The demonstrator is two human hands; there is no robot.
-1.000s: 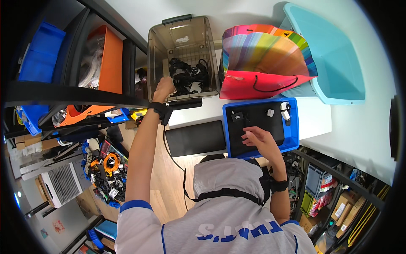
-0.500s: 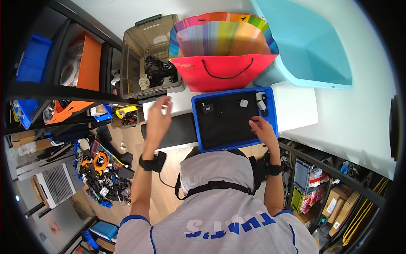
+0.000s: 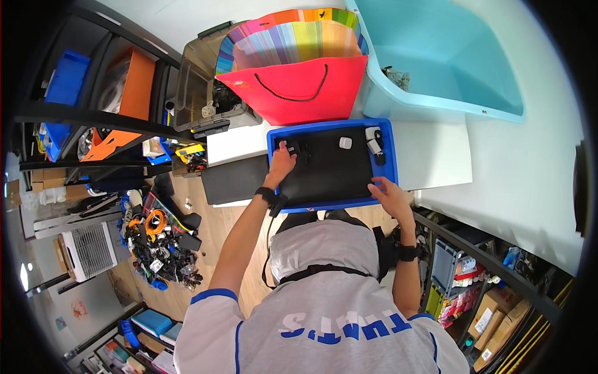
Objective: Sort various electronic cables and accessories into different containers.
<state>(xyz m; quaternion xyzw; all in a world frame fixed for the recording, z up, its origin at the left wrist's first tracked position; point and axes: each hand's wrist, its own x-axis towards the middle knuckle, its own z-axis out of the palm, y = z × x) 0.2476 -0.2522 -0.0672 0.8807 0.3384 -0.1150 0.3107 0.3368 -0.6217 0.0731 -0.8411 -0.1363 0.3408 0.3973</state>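
Observation:
A blue tray [image 3: 333,206] with a black lining lies on the white table. My left hand [image 3: 283,165] reaches in at its left side, with index finger and thumb closed around a black power adapter [image 3: 292,148] that rests on the lining. Just right of it lies a small dark item [image 3: 306,156], too small to make out. A white charger [image 3: 345,143] sits farther right. White adapters [image 3: 374,138] with a black part lie in the far right corner. My right hand [image 3: 391,198] is over the tray's near right rim, fingers apart, holding nothing.
Behind the tray stand a red paper bag [image 3: 299,93], a clear grey bin [image 3: 202,93] with cables and a large light-blue tub [image 3: 436,93]. A dark flat panel [image 3: 237,181] lies left of the tray. Piled cables [image 3: 162,243] cover floor at the left; shelves flank both sides.
My left hand has come down from above the table's left side to the black adapter in the tray. The right hand stays near the tray's right rim. The view has shifted somewhat.

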